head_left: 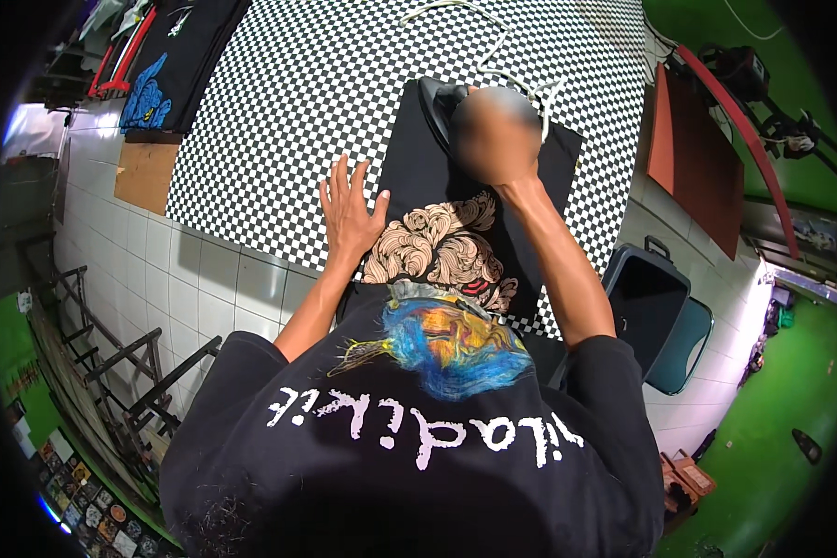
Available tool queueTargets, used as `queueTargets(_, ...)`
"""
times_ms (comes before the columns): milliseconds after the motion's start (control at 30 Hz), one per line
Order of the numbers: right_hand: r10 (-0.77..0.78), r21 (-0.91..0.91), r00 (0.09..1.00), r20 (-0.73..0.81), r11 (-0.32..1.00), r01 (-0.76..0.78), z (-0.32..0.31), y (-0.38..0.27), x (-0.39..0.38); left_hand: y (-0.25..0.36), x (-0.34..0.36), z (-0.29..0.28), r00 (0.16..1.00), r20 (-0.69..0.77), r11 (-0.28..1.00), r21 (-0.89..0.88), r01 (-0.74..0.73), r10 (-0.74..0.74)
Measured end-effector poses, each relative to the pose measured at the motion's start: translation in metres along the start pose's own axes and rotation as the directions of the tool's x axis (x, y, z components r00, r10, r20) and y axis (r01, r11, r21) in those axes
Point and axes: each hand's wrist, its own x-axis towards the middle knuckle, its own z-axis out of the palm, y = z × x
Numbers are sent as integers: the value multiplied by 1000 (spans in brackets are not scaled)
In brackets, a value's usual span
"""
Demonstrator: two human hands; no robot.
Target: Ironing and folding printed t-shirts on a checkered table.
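Note:
A folded black garment (409, 177) with a beige swirling print (428, 244) lies on the checkered table cover in front of me. My right hand (500, 144) grips a dark clothes iron (434, 110), which rests on the far part of the garment. A blurred patch hides most of the fingers and the iron's handle. From the iron, a white cord (486, 63) trails away over the table. My left hand (349, 212) lies flat with fingers spread, beside the garment's left edge on the checkered cover.
More black garments (172, 74), one with a blue print, are stacked at the table's far left. A dark case (649, 293) stands by the right edge, near a reddish-brown board (693, 163). Metal racks (126, 363) stand on the left.

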Motion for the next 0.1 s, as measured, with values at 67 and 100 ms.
queueTargets(67, 22, -13, 1000, -8, 1000, -22, 5, -3, 14, 2, 3, -1, 1000, 6, 1000, -4, -7, 7)
queueTargets(100, 21, -38, 1000, 16, 999, -21, 12, -4, 19, 2, 3, -1, 1000, 6, 1000, -2, -6, 6)
